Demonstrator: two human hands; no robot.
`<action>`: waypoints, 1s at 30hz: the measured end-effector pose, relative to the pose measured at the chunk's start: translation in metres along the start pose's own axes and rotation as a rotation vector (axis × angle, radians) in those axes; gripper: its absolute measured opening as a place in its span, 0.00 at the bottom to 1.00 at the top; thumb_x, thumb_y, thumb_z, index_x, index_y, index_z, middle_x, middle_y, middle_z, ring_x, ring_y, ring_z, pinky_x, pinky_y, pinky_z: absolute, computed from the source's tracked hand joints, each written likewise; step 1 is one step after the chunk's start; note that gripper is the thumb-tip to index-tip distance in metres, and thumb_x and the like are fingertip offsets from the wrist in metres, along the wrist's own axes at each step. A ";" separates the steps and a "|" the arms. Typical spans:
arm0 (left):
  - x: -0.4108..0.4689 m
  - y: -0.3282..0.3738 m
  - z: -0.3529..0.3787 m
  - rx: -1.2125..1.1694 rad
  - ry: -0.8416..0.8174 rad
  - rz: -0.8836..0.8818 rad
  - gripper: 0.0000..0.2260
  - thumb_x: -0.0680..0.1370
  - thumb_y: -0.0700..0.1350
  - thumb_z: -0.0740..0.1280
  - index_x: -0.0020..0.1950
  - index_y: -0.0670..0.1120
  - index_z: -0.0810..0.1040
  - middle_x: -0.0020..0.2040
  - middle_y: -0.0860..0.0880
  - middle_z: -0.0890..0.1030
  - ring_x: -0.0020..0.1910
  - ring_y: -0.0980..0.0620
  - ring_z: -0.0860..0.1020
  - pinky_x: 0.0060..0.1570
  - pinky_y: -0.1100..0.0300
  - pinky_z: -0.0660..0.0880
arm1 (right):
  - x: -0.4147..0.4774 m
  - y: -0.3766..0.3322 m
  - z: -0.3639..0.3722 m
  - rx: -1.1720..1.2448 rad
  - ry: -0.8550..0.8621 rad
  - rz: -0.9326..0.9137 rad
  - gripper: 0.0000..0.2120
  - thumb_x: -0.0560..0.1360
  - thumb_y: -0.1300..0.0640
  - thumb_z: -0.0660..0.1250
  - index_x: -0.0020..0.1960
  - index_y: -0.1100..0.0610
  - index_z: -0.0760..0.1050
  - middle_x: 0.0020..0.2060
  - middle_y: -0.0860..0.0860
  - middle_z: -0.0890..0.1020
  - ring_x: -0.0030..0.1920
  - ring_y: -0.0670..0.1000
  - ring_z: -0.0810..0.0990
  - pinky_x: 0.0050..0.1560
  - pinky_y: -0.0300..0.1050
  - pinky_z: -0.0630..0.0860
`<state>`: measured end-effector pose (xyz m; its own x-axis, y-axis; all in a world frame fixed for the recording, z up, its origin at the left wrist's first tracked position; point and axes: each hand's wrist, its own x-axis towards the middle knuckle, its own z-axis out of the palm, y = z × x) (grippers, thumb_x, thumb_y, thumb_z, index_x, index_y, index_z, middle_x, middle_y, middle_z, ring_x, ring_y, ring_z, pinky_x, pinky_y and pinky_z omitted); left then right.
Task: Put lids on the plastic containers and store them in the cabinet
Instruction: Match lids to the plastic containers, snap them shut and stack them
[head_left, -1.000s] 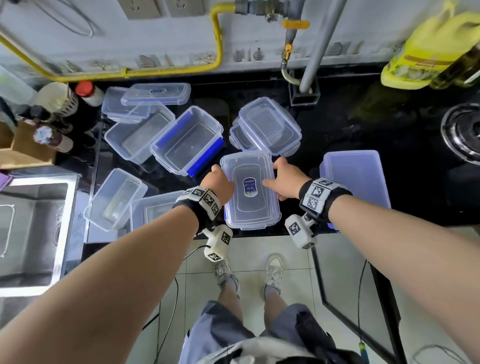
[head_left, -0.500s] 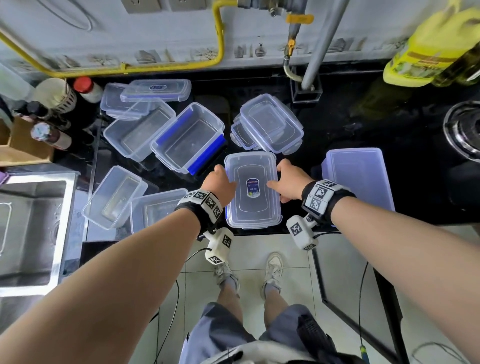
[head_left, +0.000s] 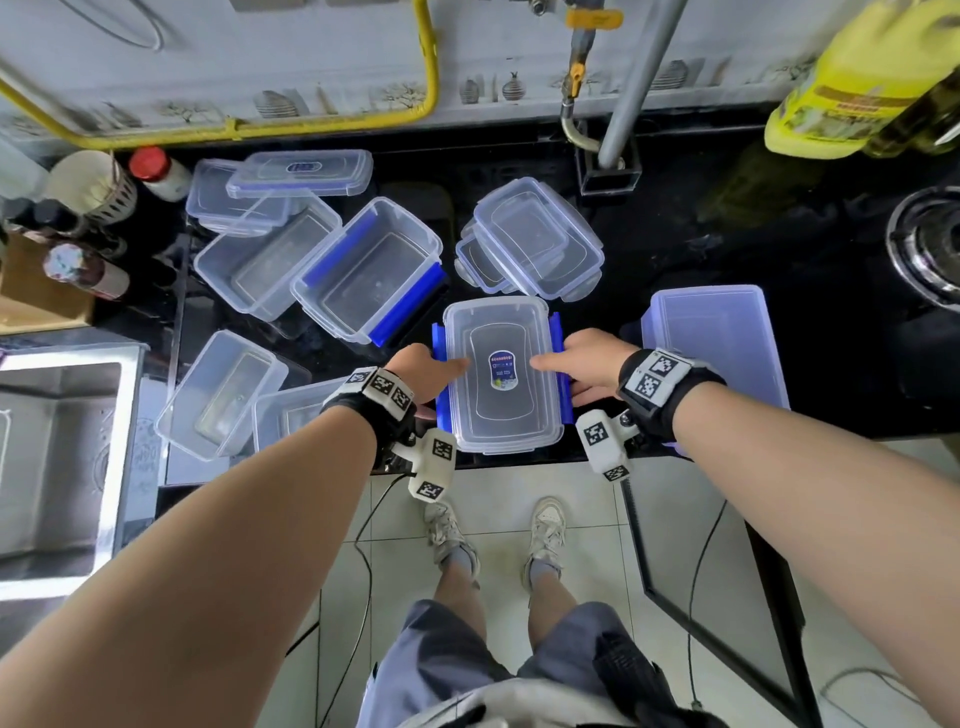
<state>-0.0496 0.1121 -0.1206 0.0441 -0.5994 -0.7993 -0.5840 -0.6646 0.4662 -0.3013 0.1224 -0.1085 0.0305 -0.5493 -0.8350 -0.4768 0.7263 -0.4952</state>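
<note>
Gripping the lidded container (head_left: 501, 410), left hand (head_left: 425, 371) and right hand (head_left: 593, 364) hide their fingers under its blue clips (head_left: 556, 332).

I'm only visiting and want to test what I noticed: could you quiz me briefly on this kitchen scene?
1. True or false: the left hand and the right hand both touch the lidded clear rectangular plastic container with blue side clips.
2. Where is the steel sink? A) on the person's left B) on the person's right C) on the floor.
3. Fill in: the bent pipe along the wall is ___.
Key: 1 true; 2 A; 3 yellow.
</note>
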 end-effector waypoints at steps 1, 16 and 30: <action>-0.001 0.002 0.002 -0.036 -0.012 0.000 0.15 0.80 0.54 0.71 0.51 0.43 0.76 0.49 0.44 0.83 0.47 0.44 0.86 0.45 0.44 0.87 | 0.000 -0.002 0.000 0.003 -0.005 -0.005 0.21 0.79 0.48 0.75 0.64 0.62 0.79 0.58 0.60 0.86 0.54 0.60 0.88 0.58 0.59 0.86; -0.018 0.043 0.032 0.216 -0.088 0.008 0.12 0.83 0.48 0.64 0.51 0.39 0.79 0.44 0.41 0.88 0.38 0.43 0.88 0.40 0.52 0.86 | -0.026 -0.024 -0.017 -0.493 0.160 0.077 0.10 0.80 0.57 0.69 0.44 0.61 0.74 0.39 0.61 0.85 0.39 0.60 0.89 0.36 0.46 0.84; -0.003 0.086 0.009 0.340 0.175 0.153 0.16 0.82 0.50 0.61 0.50 0.38 0.80 0.45 0.41 0.79 0.46 0.38 0.80 0.50 0.50 0.78 | -0.003 -0.062 -0.079 -0.314 0.313 -0.124 0.12 0.77 0.51 0.65 0.54 0.59 0.73 0.44 0.57 0.80 0.40 0.59 0.81 0.46 0.53 0.86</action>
<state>-0.1066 0.0606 -0.0819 0.0559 -0.7659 -0.6405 -0.8280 -0.3941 0.3990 -0.3412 0.0468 -0.0568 -0.1397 -0.7578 -0.6374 -0.7308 0.5132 -0.4500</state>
